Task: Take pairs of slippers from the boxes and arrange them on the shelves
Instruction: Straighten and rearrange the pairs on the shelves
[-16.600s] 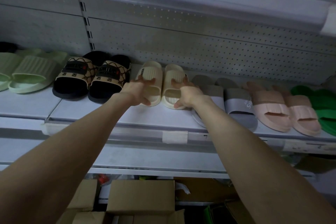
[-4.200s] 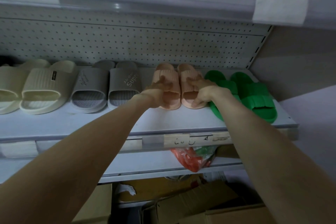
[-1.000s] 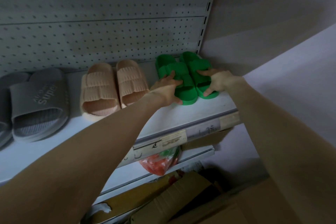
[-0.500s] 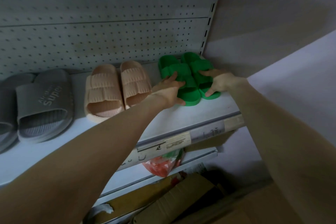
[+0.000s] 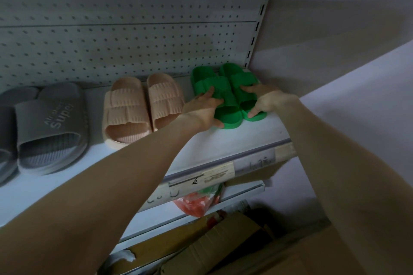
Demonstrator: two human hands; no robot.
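Squaring green slippers at the 3 o'clock end of shelf.
Fingers over straps, thumbs hooked on near toe ends: left hand grasping left slipper, right hand right one. Pair touching, long axes toward 12 from fingers, both hands equally near; pink slippers close at 9.

Shop: pegboard-backed shelf, edge labels, slipper pairs displayed.

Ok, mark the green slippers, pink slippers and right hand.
green slippers (image 5: 223, 87), head view, left slipper's strap.
pink slippers (image 5: 125, 106), head view, left slipper's strap.
right hand (image 5: 270, 101), head view, back of hand.
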